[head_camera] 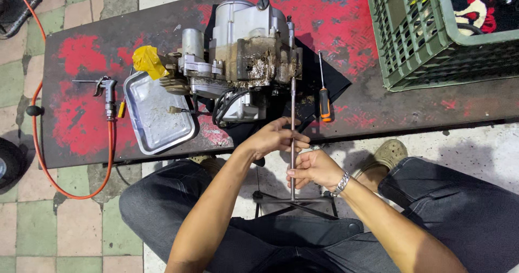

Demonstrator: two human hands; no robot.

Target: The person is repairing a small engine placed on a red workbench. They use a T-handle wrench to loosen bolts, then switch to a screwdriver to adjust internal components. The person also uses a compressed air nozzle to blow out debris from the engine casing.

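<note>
Right hand (pixel 313 168) nearest, clenched low on long T-handle wrench (pixel 293 127); left hand (pixel 275 139) grips it higher. Shaft runs straight away (tip on engine (pixel 246 51)), cross-handle toward lap.

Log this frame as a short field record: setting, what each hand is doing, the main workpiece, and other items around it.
setting: low red-and-black workbench over a tiled floor, person seated in front
left hand: wrapped around the shaft of a long T-handle wrench
right hand: grips the same shaft lower down
workpiece: greasy motorcycle engine, wrench tip at its side
other items: metal tray, air blow gun on an orange hose, orange-handled screwdriver, green plastic crate, yellow rag
</note>
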